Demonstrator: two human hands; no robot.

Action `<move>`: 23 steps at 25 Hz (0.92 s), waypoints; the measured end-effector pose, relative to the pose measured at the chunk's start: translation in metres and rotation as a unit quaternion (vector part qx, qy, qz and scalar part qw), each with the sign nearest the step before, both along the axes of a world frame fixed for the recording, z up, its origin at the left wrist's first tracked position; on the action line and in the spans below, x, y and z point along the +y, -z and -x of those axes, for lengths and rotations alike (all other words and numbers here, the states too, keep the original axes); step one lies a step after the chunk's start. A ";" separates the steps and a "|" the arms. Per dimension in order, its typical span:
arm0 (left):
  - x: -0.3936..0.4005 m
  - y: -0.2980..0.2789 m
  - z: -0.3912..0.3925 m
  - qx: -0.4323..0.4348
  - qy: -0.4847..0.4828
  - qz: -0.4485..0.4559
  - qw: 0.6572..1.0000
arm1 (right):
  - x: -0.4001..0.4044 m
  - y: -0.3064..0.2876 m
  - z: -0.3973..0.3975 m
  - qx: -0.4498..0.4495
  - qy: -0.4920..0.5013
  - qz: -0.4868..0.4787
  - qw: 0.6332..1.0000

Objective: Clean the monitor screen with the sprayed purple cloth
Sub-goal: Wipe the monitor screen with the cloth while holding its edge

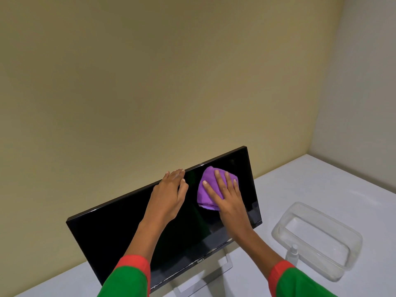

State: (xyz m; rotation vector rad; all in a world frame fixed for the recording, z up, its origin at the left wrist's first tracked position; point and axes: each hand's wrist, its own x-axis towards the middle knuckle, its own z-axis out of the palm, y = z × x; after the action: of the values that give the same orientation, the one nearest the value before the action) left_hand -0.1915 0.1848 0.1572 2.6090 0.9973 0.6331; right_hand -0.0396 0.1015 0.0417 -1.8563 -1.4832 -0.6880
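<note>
A black monitor (111,230) with a dark screen stands tilted on a white table. My right hand (227,196) presses a bunched purple cloth (206,190) flat against the upper right part of the screen, fingers straight and spread. My left hand (171,189) grips the monitor's top edge near its middle, with fingers curled over the rim and the thumb on the screen side. Both forearms reach over the screen from below, in green sleeves with red cuffs.
A clear plastic tub (317,239) sits on the white table (321,185) to the right of the monitor. A small spray bottle (292,254) stands beside the tub's near corner. The monitor's silver stand (216,273) shows below the screen. Walls close in behind and to the right.
</note>
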 end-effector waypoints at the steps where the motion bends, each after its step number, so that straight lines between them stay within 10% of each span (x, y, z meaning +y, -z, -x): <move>1: 0.001 0.000 0.000 0.000 0.004 0.000 1.000 | 0.001 -0.007 -0.006 0.002 0.004 -0.004 1.000; 12: 0.001 -0.003 -0.006 0.003 0.048 0.016 0.999 | -0.009 0.015 -0.033 0.279 0.106 -0.031 0.954; 19: 0.004 -0.003 -0.004 -0.006 0.063 0.025 0.998 | 0.000 -0.011 -0.026 0.114 0.079 -0.022 0.990; 23: 0.010 -0.006 0.008 0.009 0.079 0.027 0.996 | 0.000 -0.027 -0.055 0.193 0.111 -0.042 0.974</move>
State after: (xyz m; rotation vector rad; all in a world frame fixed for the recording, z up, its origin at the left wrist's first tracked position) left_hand -0.1996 0.1943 0.1627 2.6177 0.7918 0.5376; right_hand 0.0153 0.1015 0.0684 -1.9724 -0.9954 -0.4478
